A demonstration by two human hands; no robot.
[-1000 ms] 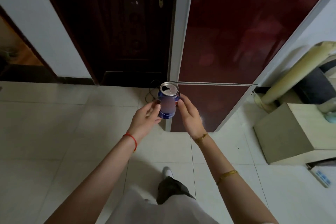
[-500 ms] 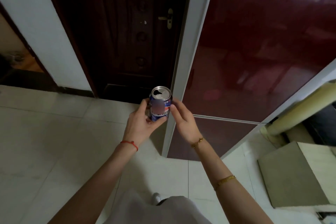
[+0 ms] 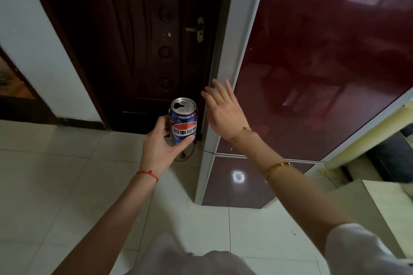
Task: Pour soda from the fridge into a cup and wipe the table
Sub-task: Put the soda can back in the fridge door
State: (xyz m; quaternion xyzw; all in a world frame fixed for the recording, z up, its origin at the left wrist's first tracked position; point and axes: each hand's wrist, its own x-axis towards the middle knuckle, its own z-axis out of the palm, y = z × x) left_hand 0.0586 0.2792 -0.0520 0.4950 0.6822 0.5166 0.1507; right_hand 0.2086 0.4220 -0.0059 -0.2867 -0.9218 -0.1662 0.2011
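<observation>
Head view: her right hand (image 3: 223, 107) has let go, fingers spread toward the fridge door (image 3: 312, 62); left hand (image 3: 161, 147) alone grips the opened soda can (image 3: 183, 123).

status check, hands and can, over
Left hand grips open blue soda can, upright. Right hand open at dark red fridge door edge. Nothing blocking.

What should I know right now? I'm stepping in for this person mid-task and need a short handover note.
Left hand: grips the soda can, upright, already opened.
Right hand: open, holds nothing, fingers reaching to the white edge of the fridge door.
Done: can is out of the fridge and opened.
Left: pour into a cup, wipe the table. Neither cup nor table is in view.
</observation>
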